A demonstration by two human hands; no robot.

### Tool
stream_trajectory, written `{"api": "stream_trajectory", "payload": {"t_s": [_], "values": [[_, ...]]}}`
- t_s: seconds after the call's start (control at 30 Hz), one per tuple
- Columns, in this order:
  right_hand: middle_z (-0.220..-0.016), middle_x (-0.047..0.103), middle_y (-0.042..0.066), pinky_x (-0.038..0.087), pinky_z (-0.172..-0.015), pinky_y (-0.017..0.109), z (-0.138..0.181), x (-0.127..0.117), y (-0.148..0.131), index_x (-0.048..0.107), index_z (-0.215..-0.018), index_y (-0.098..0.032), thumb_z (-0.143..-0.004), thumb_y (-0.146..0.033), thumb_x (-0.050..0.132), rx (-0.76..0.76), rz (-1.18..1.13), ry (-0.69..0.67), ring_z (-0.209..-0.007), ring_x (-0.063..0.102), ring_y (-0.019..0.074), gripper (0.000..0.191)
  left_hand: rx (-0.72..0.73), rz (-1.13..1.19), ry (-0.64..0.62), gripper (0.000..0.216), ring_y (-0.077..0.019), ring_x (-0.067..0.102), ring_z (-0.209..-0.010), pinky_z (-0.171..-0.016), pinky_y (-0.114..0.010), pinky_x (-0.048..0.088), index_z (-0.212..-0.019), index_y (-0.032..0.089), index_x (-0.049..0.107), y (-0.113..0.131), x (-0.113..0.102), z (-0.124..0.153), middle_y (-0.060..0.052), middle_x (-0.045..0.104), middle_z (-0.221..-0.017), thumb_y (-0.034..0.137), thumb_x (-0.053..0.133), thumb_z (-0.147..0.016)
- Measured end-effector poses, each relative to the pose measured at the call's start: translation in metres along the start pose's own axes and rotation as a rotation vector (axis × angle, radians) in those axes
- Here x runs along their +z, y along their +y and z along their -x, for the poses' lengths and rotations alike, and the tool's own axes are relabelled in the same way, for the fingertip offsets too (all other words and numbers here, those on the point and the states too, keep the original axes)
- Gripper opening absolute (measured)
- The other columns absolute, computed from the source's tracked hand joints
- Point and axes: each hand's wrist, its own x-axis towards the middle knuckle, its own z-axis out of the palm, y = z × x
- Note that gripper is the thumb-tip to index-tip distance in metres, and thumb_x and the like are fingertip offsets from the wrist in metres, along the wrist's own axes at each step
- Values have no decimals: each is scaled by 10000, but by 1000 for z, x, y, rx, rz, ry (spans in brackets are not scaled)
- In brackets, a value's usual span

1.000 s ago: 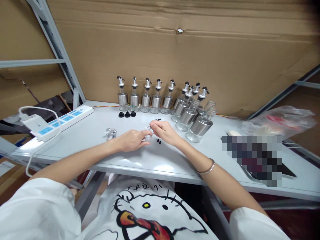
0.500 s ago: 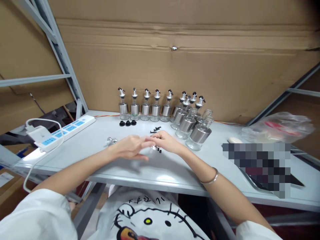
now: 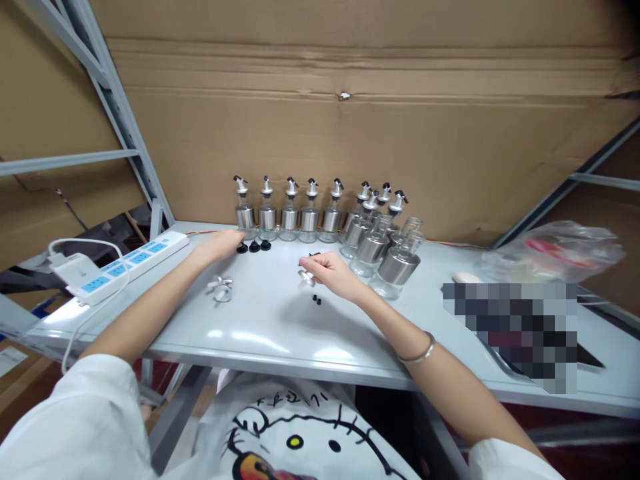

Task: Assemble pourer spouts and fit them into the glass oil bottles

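My left hand (image 3: pixel 227 243) reaches to the back left, its fingers closed at the leftmost black stopper (image 3: pixel 242 248). Two more black stoppers (image 3: pixel 260 246) sit in a row beside it. Pinched in my right hand (image 3: pixel 333 272) is a silver pourer top (image 3: pixel 306 277), held above the table. Tiny black plugs (image 3: pixel 317 300) lie just below that hand, and a black lever piece (image 3: pixel 314 254) shows partly behind it. Several loose silver pourer tops (image 3: pixel 220 288) lie in a small group at the left, nearer me than my left hand.
Glass bottles with steel bands and pourers (image 3: pixel 289 217) line the back, several more clustering at the right. In front stand bottles without tops (image 3: pixel 397 270). A white power strip (image 3: pixel 133 263) lies left; a plastic bag (image 3: pixel 555 253) and a blurred-out dark object (image 3: pixel 515 340) lie right.
My left hand has left my right hand and moved to the back left, onto the black stoppers. The right hand stays near its place, now showing the silver pourer top.
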Motion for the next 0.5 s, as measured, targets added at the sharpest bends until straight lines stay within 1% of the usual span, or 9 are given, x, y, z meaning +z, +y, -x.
{"api": "stream_trajectory", "payload": {"t_s": [0.07,0.13,0.23,0.3,0.4,0.5], "values": [[-480,400,-42,275,-519,244,0,-1,0,410,-482,-182,-817,-603,476,-6,14,14,-474,327,68,542,-23,-48,-19,195,-215,662,-872,-785,-274,480,-923,149,639,-1,-1,1,-122,703,-934,180,455,-866],[-482,404,-42,273,-518,245,-1,-1,1,417,-487,-181,-820,-604,472,-13,18,15,-474,325,68,541,-38,-89,-17,192,-223,666,-877,-777,-274,476,-937,159,633,0,-3,4,-117,705,-943,203,455,-877],[-497,420,-39,277,-526,243,-1,-2,3,437,-504,-173,-834,-592,468,-27,4,7,-482,332,69,534,-48,-124,21,214,-246,662,-907,-773,-295,470,-973,155,609,1,-2,9,-136,695,-998,190,416,-887],[-506,429,-37,279,-532,242,-1,-2,4,449,-512,-169,-844,-584,465,-31,-5,3,-488,339,69,532,-45,-133,46,225,-250,656,-907,-764,-298,464,-968,144,596,3,0,12,-146,687,-999,167,388,-886],[-512,434,-35,274,-532,239,-1,-2,6,454,-514,-167,-854,-573,464,-24,4,2,-491,339,68,529,-15,-120,76,220,-233,641,-880,-748,-288,452,-936,151,582,5,4,14,-125,671,-979,187,368,-893],[-513,435,-37,266,-527,238,0,-1,6,455,-515,-168,-860,-562,461,-15,22,-4,-489,329,67,523,13,-82,110,207,-204,613,-823,-737,-283,444,-885,165,572,7,3,16,-94,638,-960,225,374,-891]]}}
